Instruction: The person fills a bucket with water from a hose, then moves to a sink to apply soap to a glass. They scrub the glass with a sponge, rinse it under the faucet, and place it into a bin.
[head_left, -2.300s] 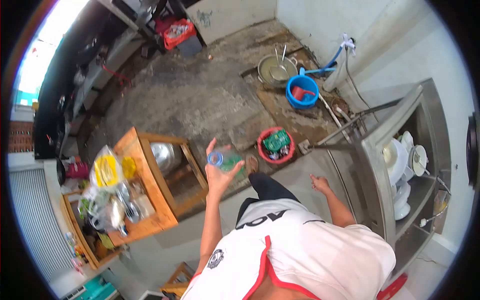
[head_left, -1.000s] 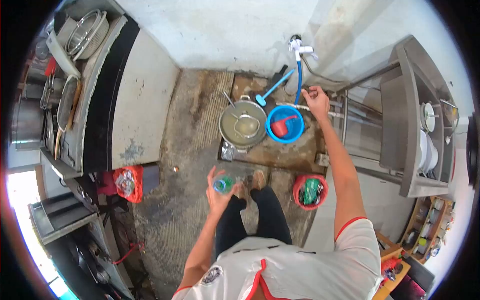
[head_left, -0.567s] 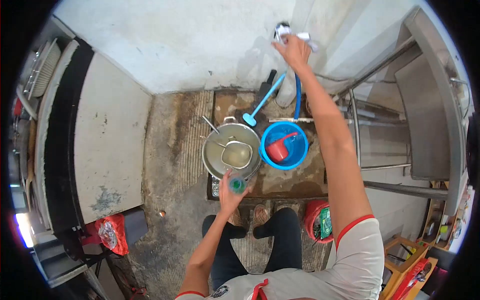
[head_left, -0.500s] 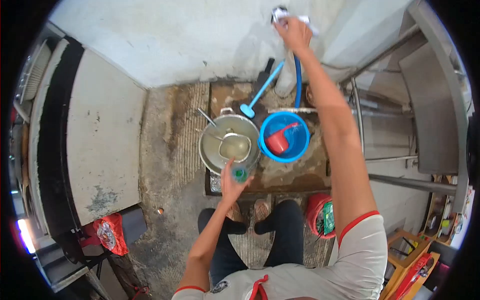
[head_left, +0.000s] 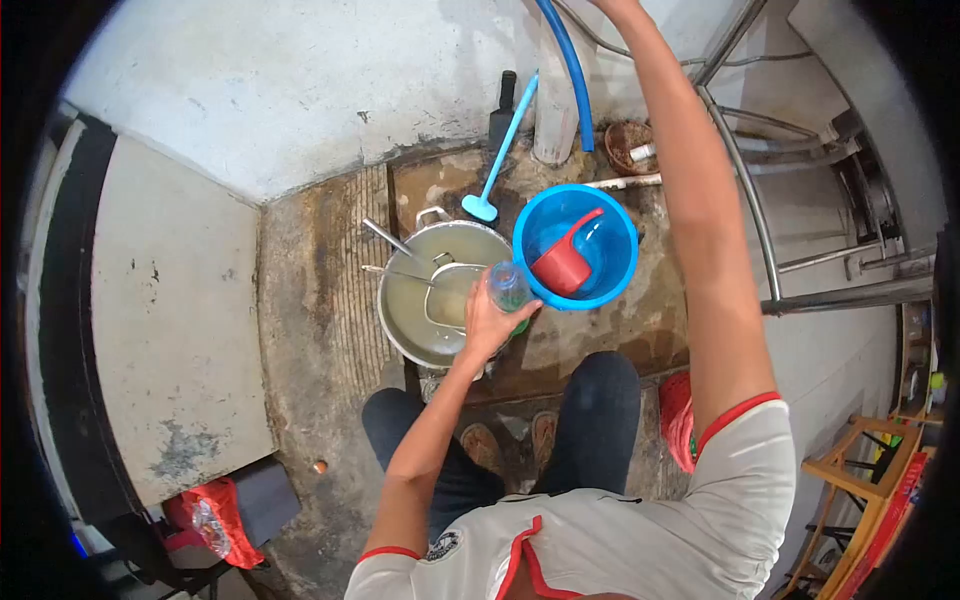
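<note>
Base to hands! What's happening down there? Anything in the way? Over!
Left hand: gripping clear container. Right hand: past top edge, out of view. Maybe in the way: blue bucket close by, red dipper inside.

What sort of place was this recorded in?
Probably a kitchen washing area: a large round metal pot of cloudy liquid, a blue plastic bucket holding a red plastic dipper, and a blue hose.

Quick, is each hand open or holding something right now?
Left hand: holding a clear container.
Right hand: out of view past the top edge; cannot be told.
</note>
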